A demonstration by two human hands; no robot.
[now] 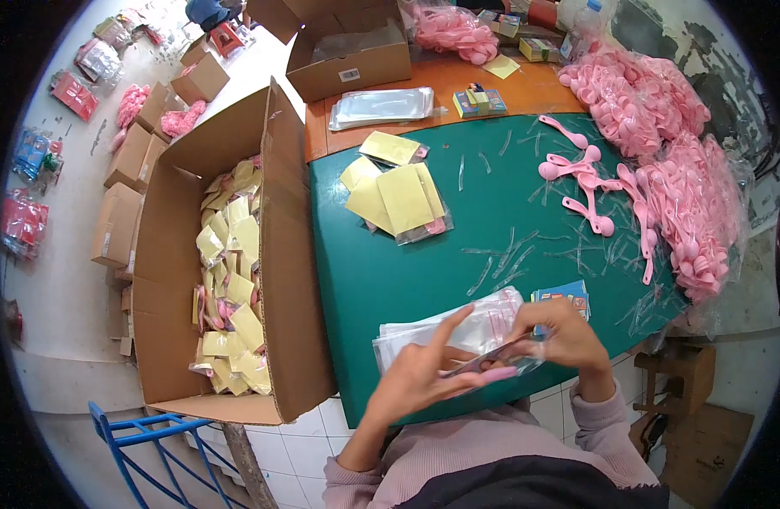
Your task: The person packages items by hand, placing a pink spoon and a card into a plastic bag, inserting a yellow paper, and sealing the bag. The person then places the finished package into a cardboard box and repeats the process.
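Left hand and right hand meet at the near edge of the green tabletop, both on 1 clear pouch held just above the edge. Pink spoon is partly inside the pouch, handle end poking out toward the left hand. Left fingers closed on the pouch's near end, index finger sticking out straight over the stack. Right fingers curled and pinching the pouch's other end. Under the hands: stack of empty clear pouches lying flat on the tabletop. Just beside the right hand, a small blue printed box.

Mid-tabletop: thin clear plastic strips scattered about. Further on, a few packed pouches with yellow cards, overlapping. To their right, loose pink spoons, then big heaps of bagged pink spoons along the right edge.

Left of the tabletop, touching it: large open cardboard carton part-filled with packed yellow-card pouches. Blue metal frame near it, at the bottom.

Far end, orange surface: second stack of clear pouches, small coloured boxes, open cardboard box. More cartons on the floor, far left.
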